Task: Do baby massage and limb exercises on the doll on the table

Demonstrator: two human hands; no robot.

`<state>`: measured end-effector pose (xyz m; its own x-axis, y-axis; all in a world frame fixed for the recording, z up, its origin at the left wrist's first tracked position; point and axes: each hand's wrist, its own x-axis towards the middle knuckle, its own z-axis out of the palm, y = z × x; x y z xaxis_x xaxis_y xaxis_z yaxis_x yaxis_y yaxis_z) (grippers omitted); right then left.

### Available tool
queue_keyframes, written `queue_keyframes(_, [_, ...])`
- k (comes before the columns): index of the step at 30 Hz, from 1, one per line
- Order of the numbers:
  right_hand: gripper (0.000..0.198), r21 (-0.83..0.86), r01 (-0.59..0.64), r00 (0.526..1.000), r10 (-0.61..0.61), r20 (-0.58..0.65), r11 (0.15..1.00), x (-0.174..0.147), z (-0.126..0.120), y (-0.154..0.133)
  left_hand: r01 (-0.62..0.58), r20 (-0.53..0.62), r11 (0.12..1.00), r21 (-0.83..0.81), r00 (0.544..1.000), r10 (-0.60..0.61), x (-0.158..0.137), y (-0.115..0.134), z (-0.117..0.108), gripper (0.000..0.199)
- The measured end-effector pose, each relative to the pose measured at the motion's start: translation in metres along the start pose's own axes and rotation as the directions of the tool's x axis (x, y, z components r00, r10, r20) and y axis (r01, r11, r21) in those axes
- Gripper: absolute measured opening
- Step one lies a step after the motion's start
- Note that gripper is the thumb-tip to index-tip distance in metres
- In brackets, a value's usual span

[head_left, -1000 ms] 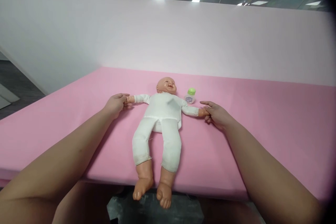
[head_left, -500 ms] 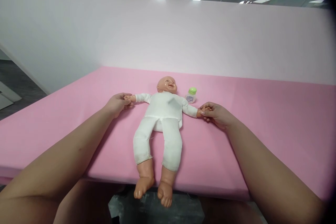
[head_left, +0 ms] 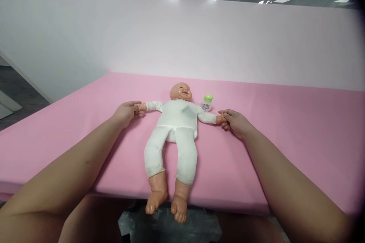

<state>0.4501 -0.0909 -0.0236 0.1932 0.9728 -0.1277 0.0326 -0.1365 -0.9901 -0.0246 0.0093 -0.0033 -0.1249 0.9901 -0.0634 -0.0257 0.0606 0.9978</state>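
A baby doll (head_left: 178, 121) with a white cloth body lies on its back, its feet reaching past the near edge of the pink table. Its arms are stretched out to both sides. My left hand (head_left: 126, 114) is closed around the doll's hand on the left of the view. On the other side, my right hand (head_left: 235, 123) pinches the doll's other hand between thumb and fingers. Beside the doll's head stands a small clear bottle (head_left: 207, 103) with a green cap and a printed label, apart from both hands.
The pink padded table (head_left: 285, 140) spreads wide to both sides. A white panel (head_left: 182, 38) rises along its back edge and another runs at the left. Below the near edge, my legs and a dark floor show.
The doll's arm on the right has lifted and straightened slightly, with my right hand shifting its hold on the doll's hand. My left hand stays nearly still.
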Motion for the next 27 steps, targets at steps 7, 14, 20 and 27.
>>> queue_keyframes(7, [0.038,0.133,-0.027,0.992,0.009,0.129,0.991,-0.0042,-0.0070,-0.0003,-0.020,0.033,0.998,-0.055,0.999,0.022,-0.0006,-0.0019,-0.0019,0.043])
queue_keyframes(14, [0.045,0.048,0.037,0.982,-0.045,0.182,0.998,-0.0021,-0.0084,0.0019,-0.080,0.100,0.997,0.004,0.992,0.079,-0.0038,-0.0015,-0.0023,0.038])
queue_keyframes(20, [0.045,-0.012,0.055,0.986,-0.053,0.158,0.998,-0.0025,-0.0067,0.0015,-0.096,0.106,0.991,0.094,0.991,0.086,-0.0064,0.0014,-0.0031,0.029])
queue_keyframes(27, [0.030,-0.023,0.008,0.997,-0.006,0.080,1.000,-0.0026,-0.0010,-0.0009,-0.063,0.031,0.992,0.111,0.998,0.060,-0.0083,0.0040,0.0004,0.020])
